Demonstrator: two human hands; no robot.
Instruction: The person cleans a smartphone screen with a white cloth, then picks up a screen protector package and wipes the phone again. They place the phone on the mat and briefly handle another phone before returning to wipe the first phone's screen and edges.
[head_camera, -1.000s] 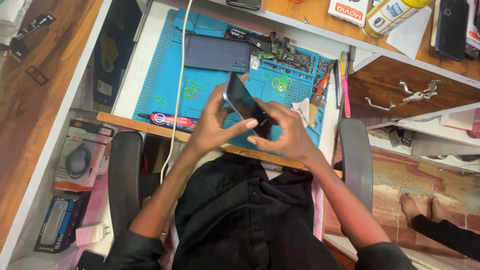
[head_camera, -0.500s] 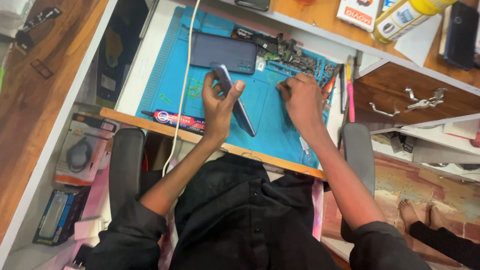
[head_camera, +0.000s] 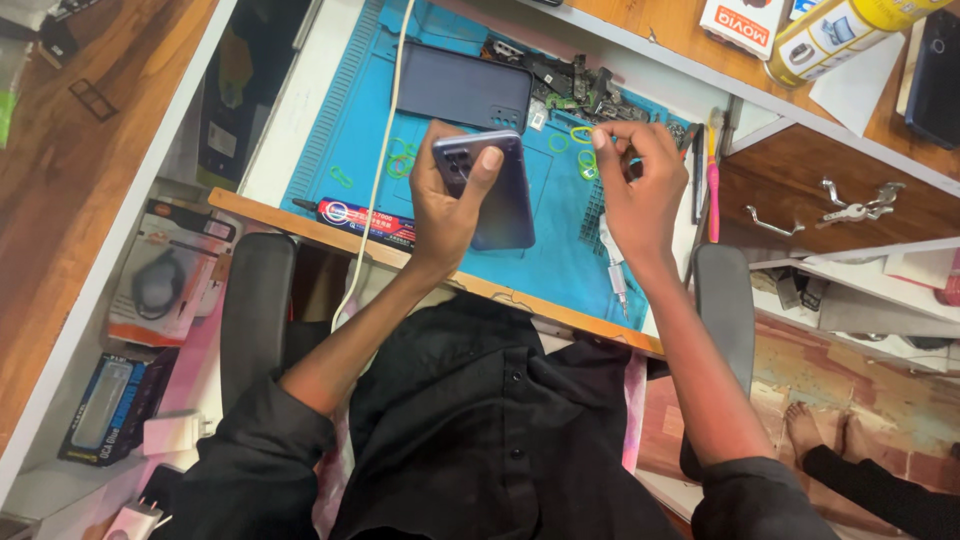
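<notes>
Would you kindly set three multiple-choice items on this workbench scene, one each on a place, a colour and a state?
1. Where does the glue tube lie?
A. at the mat's near edge
B. in the open drawer
C. on the floor

2. What colour is the work mat?
A. red
B. blue
C. grey

3. How is the phone held?
A. back up, in the left hand
B. in both hands
C. lying free on the mat

Answers: 1 A, it lies along the wooden front edge; 2 B, the mat is plainly blue; 3 A, the camera cluster faces up while the right hand is apart.
</notes>
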